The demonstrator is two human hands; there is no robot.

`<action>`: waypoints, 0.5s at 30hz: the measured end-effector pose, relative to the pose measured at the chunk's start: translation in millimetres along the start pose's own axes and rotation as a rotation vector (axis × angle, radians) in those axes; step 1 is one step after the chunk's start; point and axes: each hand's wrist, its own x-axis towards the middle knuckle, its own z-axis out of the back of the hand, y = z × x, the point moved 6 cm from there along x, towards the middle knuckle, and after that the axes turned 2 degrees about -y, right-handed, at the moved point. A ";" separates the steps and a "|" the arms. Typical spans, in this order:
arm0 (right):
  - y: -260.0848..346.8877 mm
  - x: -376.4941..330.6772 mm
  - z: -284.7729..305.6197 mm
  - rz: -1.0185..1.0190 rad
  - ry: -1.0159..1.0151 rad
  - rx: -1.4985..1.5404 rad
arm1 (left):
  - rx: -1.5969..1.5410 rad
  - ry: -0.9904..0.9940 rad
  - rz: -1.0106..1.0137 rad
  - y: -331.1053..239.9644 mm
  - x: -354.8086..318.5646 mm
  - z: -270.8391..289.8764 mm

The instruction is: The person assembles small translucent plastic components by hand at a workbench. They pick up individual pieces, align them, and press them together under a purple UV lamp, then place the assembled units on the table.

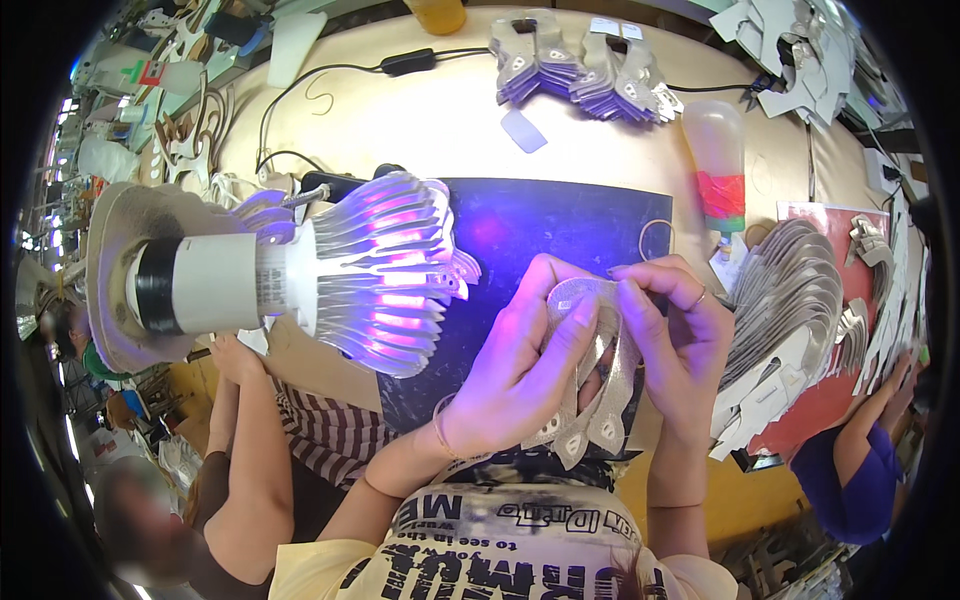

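Note:
My left hand (515, 375) grips a silvery, glittery shoe-upper piece (622, 385), its thumb pressed on the curved top part. My right hand (685, 340) pinches the right side of that curve between thumb and fingers. Both hands hold the piece just above the dark work mat (560, 215). Narrow straps run down from the curve and end in petal-shaped tips with pale teardrop marks. Fingers cover part of the piece, and whether a smaller item sits in my right fingertips cannot be made out.
A finned lamp (390, 270) juts in at left, casting violet light. Stacked grey pieces (790, 290) lie at right on a red board (800, 425). Behind the mat stand a bottle (715, 150) and bundled pieces (535, 60). Co-workers' arms show at left (240, 390) and right (865, 430).

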 end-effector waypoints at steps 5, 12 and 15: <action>5.6 -4.0 9.8 0.021 -0.031 0.008 | -0.122 0.075 0.102 -2.6 0.1 -11.2; -7.2 -2.2 1.0 -0.084 0.010 0.027 | -0.040 0.021 0.015 2.9 4.2 0.5; -3.9 0.3 -9.1 0.063 0.038 -0.111 | 0.071 -0.055 -0.046 8.2 -0.3 7.3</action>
